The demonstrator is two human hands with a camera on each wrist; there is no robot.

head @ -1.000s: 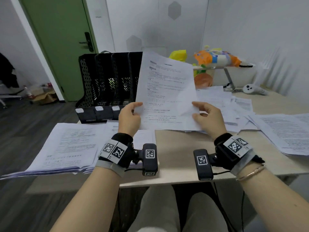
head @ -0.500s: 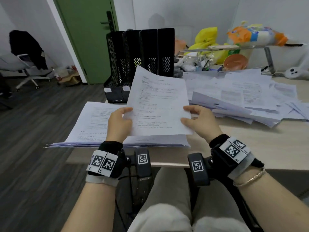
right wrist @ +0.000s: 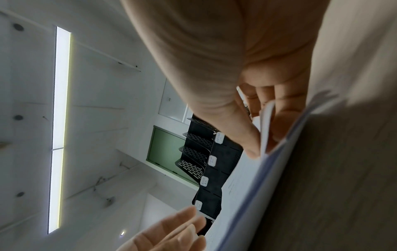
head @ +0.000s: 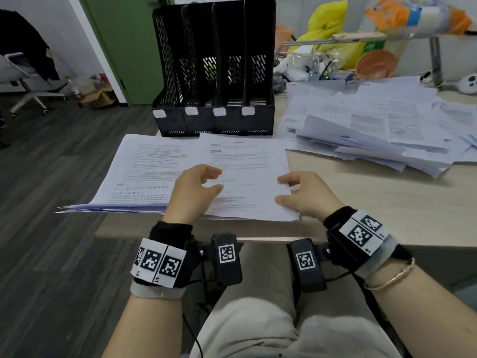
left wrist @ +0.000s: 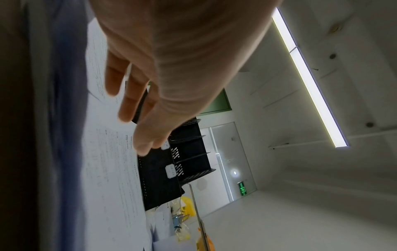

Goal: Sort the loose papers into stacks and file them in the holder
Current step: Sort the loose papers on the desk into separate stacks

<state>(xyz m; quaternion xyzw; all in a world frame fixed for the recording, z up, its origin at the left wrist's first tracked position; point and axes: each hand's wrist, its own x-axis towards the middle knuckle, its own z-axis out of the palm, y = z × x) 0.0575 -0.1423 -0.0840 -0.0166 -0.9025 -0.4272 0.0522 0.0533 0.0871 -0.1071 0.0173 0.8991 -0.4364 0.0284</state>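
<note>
A printed sheet point(head: 245, 171) lies on top of the right of two paper stacks at the desk's near edge. My right hand point(head: 304, 195) is at the sheet's right edge. In the right wrist view its thumb and fingers point(right wrist: 285, 110) pinch the sheet's edge point(right wrist: 266, 122). My left hand point(head: 198, 184) hovers over the sheet's left side with relaxed fingers point(left wrist: 126, 98) and holds nothing. The left stack point(head: 144, 171) lies beside it. The black four-slot file holder point(head: 214, 73) stands upright just behind both stacks.
A big untidy pile of loose papers point(head: 374, 125) covers the desk's right half. Behind it are bags and an orange bowl point(head: 374, 63) under a metal shelf. An office chair point(head: 23, 81) and a green door point(head: 129, 47) are at the left.
The sheet, held upright in both hands a second ago, has come down flat onto the right stack. My left hand has let go of it. The view has tilted down.
</note>
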